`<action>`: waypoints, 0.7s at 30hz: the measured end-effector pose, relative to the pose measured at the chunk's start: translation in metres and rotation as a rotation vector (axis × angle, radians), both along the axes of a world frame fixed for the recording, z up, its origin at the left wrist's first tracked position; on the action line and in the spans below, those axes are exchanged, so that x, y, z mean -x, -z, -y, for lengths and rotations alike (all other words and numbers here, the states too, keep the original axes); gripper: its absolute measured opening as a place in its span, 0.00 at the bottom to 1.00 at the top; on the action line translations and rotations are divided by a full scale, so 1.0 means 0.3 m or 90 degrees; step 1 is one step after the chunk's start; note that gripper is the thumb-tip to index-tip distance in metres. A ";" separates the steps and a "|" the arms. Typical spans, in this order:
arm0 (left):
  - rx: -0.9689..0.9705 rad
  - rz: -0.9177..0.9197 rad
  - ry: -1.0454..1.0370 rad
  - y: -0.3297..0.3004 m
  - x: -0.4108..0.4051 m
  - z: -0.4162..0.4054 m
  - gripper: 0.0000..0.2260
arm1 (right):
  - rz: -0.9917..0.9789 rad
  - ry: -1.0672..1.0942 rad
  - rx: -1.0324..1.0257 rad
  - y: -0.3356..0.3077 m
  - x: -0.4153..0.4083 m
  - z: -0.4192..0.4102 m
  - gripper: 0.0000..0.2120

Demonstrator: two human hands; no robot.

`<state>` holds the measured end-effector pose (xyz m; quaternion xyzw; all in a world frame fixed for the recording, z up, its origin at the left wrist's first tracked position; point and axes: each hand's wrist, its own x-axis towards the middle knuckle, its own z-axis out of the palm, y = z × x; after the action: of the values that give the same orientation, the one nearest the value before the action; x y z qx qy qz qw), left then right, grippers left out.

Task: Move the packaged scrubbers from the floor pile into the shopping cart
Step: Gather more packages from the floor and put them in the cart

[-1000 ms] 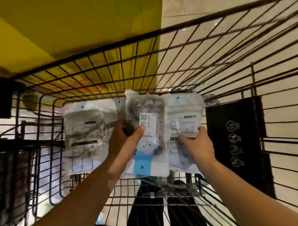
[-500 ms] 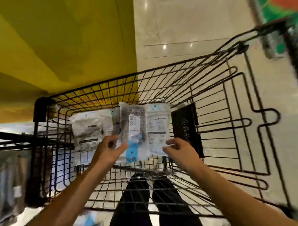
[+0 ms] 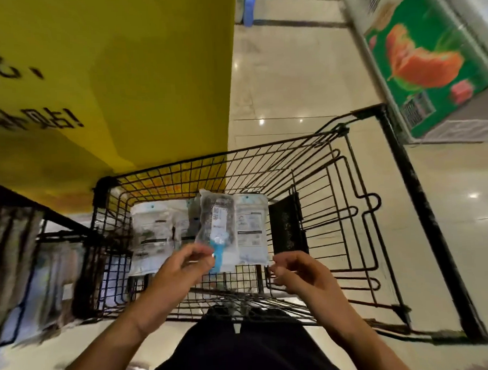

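Both hands have drawn back from the packets.
Left hand [image 3: 182,271] and right hand [image 3: 297,272], loosely curled, hold nothing; packaged scrubbers [image 3: 233,227] lie ahead in the shopping cart [image 3: 350,208] (floor pile unseen).

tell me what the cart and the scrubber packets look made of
Black wire shopping cart: looks like metal rod with a dark matte coating, judging by its thin welded grid. Clear scrubber packets with white labels: seem thin glossy plastic film, see-through and crinkled, with a dark scrubber showing inside one.

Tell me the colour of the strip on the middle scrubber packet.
Light blue, on the middle packet, seen in the head view.
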<state>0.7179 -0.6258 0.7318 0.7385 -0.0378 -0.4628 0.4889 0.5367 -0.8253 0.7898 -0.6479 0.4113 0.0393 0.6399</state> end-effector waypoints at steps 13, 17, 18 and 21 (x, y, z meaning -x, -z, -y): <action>-0.173 0.056 -0.121 0.078 0.181 -0.282 0.05 | -0.036 -0.083 -0.049 0.075 -0.013 0.077 0.04; -0.221 0.042 -0.253 0.090 0.332 -0.344 0.05 | -0.030 -0.204 -0.050 0.102 -0.046 0.087 0.04; -0.224 0.023 -0.306 0.091 0.382 -0.354 0.05 | -0.026 -0.250 -0.056 0.107 -0.056 0.082 0.04; -0.250 -0.031 -0.453 0.086 0.569 -0.378 0.06 | -0.025 -0.384 -0.058 0.126 -0.080 0.053 0.02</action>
<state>0.5472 -0.5124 0.7060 0.7737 0.3210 -0.2804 0.4687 0.5608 -0.8412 0.7520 -0.7105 0.2102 0.2587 0.6198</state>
